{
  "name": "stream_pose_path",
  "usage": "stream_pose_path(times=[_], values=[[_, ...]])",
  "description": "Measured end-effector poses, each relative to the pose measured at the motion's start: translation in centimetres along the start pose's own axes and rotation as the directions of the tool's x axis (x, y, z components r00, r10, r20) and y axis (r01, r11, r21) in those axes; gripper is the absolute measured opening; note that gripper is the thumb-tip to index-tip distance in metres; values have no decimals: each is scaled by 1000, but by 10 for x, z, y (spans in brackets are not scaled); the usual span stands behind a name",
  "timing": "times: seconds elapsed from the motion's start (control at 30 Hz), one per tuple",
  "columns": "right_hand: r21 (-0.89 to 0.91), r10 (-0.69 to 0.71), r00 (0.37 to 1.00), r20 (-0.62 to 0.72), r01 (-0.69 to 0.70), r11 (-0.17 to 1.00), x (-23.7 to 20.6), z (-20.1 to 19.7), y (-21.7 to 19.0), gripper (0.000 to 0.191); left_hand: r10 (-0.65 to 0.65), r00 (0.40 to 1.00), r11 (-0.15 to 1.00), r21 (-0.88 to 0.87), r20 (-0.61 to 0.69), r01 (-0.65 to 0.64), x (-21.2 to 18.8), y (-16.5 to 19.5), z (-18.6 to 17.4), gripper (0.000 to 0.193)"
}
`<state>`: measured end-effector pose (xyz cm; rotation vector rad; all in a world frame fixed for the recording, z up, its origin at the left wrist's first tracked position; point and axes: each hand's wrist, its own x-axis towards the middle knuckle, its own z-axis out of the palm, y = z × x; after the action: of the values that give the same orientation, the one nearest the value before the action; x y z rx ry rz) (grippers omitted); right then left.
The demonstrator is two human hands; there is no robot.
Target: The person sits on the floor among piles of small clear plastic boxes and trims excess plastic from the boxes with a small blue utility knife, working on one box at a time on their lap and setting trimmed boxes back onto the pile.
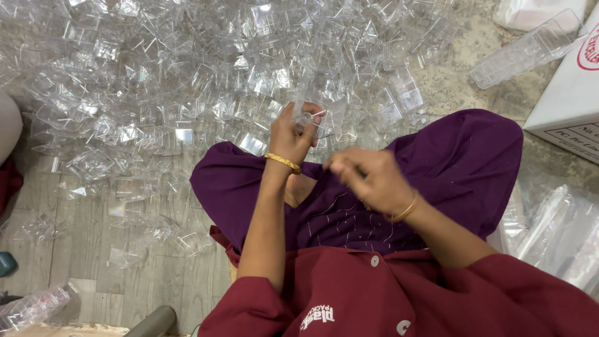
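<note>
I see clear boxes [187, 81] heaped over the grey wood-grain floor [81, 249]. My lap cloth [449, 156] is deep purple with faint pale stitching, my sleeves [374, 299] maroon, both bangles [282, 162] gold; a white carton [571, 93] sits at the floor's right edge.

You wear a dark red short-sleeved work shirt [399, 299] with round white buttons and white printed lettering near the hem. Purple fabric trousers [462, 156] with thin pale stitched lines cover your folded legs. A thin gold metal bangle [282, 162] circles your left wrist, and a second gold bangle [405, 210] circles your right.
</note>
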<state>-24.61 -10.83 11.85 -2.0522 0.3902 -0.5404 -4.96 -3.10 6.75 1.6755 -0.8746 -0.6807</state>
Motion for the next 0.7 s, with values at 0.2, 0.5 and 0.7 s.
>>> stream_pose_path(times=[0.2, 0.5, 0.7], values=[[-79, 120, 993, 19, -118, 990, 35, -61, 17, 36, -139, 895, 915, -291, 423, 279, 2, 9, -17, 13], [-347, 23, 947, 321, 95, 933, 56, -74, 18, 67, -104, 610, 835, -265, 785, 482, 6, 35, -28, 16], [-368, 19, 895, 446, 164, 915, 54, -75, 34, 67, -134, 544, 847, -189, 828, 497, 10, 34, -26, 16]])
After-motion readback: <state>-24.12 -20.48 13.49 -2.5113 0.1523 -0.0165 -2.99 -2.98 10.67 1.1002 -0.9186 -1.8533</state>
